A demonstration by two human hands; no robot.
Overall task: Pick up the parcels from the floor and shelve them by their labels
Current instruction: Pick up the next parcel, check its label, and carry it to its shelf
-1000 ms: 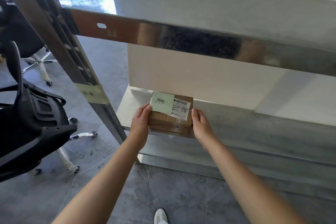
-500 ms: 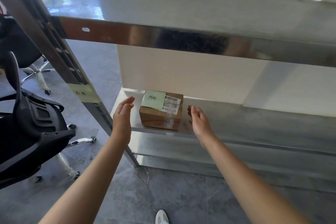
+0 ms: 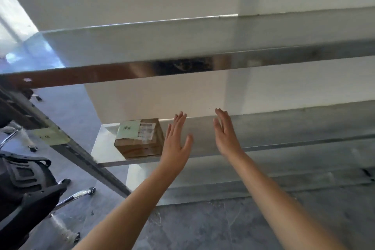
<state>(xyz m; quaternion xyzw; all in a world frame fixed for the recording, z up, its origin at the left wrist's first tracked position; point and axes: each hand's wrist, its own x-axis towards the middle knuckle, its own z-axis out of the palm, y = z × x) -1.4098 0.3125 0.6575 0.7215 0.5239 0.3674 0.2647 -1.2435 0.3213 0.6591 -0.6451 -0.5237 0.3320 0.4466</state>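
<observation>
1. Black chair (image 3: 26,189) at far left on the grey floor (image 3: 203,227), cut off by the frame edge.
2. Slanted metal post (image 3: 85,156) of the rack, with a pale tag (image 3: 51,137) stuck on it. Writing too small to read.
3. Parcel (image 3: 140,147): small brown box resting on the lower shelf (image 3: 284,128), at its left end near the front edge. Green note (image 3: 128,129) on top, handwriting unreadable. White shipping label (image 3: 147,131) beside the note, blurred.
4. Left hand (image 3: 175,144): raised just right of the parcel, fingers straight and spread, nothing held. It overlaps the box's right edge from this angle; cannot tell if it touches.
5. Right hand (image 3: 226,136): further right, in front of the bare lower shelf, fingers straight and close together, palm turned left, nothing held, apart from the parcel.
6. Upper shelf (image 3: 182,46) spans the frame above both hands, its shiny front rail showing blurred reflections.
</observation>
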